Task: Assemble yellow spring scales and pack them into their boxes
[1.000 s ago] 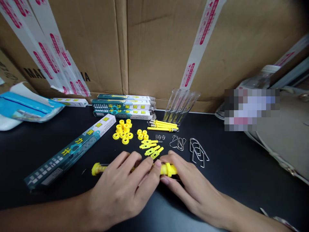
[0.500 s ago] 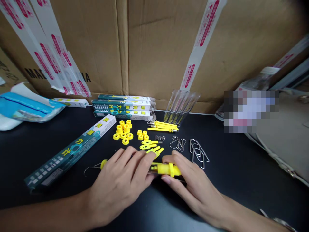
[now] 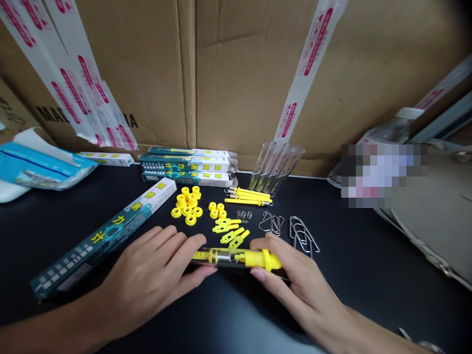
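1 clear tube point(image 3: 223, 256) in play, lying crosswise low over the near middle of the black table point(image 3: 258, 314). Both hands are on it, a gap between them. Left hand point(image 3: 149, 275) is wrapped over its left part, thumb below. Right hand point(image 3: 295, 275) has thumb and fingers clamped on the 1 yellow plug point(image 3: 256, 259) at its right end. Can't tell if the tube touches the table.

Parts count, just beyond the hands:
- tall yellow caps point(image 3: 181, 201): 4
- flat yellow rings point(image 3: 190, 220): 4, beside the caps
- small yellow beads point(image 3: 214, 214): 4
- yellow tabs point(image 3: 232, 236): 4, nearest the tube
- tiny springs point(image 3: 243, 215): looks like 4, 1 on its side
- yellow rods point(image 3: 247, 202): at least 3, overlapping
- small wire hooks point(image 3: 273, 223) and big wire hooks point(image 3: 303, 234): tangled, no firm count
- spare tubes point(image 3: 273, 169): several, leaning on the big carton point(image 3: 239, 88)

Printed boxes: 1 slanted box point(image 3: 103, 238) left, a stack point(image 3: 184, 169) of at least 3 behind. 1 bottle point(image 3: 396, 130) and 1 bag point(image 3: 427, 196) right.
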Demonstrator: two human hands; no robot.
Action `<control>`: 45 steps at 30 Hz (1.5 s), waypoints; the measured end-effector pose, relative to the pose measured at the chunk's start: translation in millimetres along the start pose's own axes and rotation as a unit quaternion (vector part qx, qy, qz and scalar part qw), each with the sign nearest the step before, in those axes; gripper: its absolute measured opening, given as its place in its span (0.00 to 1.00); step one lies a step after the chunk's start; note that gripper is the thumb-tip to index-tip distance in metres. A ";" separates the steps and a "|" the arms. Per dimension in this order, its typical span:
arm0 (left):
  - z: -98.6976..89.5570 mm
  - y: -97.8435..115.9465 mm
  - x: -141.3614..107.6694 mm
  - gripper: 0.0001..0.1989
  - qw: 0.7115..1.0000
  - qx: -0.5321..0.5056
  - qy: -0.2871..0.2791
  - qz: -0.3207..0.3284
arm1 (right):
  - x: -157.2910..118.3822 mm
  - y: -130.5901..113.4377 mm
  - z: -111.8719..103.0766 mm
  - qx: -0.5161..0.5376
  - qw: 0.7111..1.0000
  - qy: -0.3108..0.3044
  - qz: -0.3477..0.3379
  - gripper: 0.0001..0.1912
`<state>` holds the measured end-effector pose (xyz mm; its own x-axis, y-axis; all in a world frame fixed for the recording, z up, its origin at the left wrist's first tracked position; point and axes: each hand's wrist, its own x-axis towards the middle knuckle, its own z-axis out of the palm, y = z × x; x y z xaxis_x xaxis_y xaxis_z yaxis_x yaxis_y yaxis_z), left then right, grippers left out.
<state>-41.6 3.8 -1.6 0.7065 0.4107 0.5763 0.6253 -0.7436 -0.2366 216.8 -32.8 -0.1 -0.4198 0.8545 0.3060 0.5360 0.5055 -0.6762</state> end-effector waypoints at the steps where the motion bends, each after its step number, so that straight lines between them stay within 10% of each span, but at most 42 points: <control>1: 0.5 0.2 -0.1 0.13 1.000 -0.001 -0.002 0.000 | 0.4 -0.1 -0.3 0.006 1.000 0.004 0.003 0.05; 9: 3.1 4.0 -2.3 0.16 0.996 -0.046 -0.030 -0.066 | 4.0 9.5 2.6 0.145 0.984 0.054 0.093 0.08; 18: 0.7 3.3 -0.2 0.18 0.981 -0.127 -0.087 -0.119 | 10.9 11.1 4.4 0.385 0.899 0.117 0.172 0.15; 33: 4.8 0.1 -6.2 0.07 0.927 -0.297 -0.130 -0.191 | 18.0 16.2 -4.4 0.434 0.862 0.190 0.179 0.11; 45: 3.3 1.8 -0.2 0.08 0.949 -0.239 -0.118 -0.169 | 16.4 10.7 -7.1 0.521 0.828 0.138 0.157 0.10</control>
<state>-39.5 4.2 -4.7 0.5824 0.7334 0.3507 0.6476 -0.6793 0.3451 220.9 -12.5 2.4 -0.1185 0.9916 0.0509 -0.3955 -0.0001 -0.9185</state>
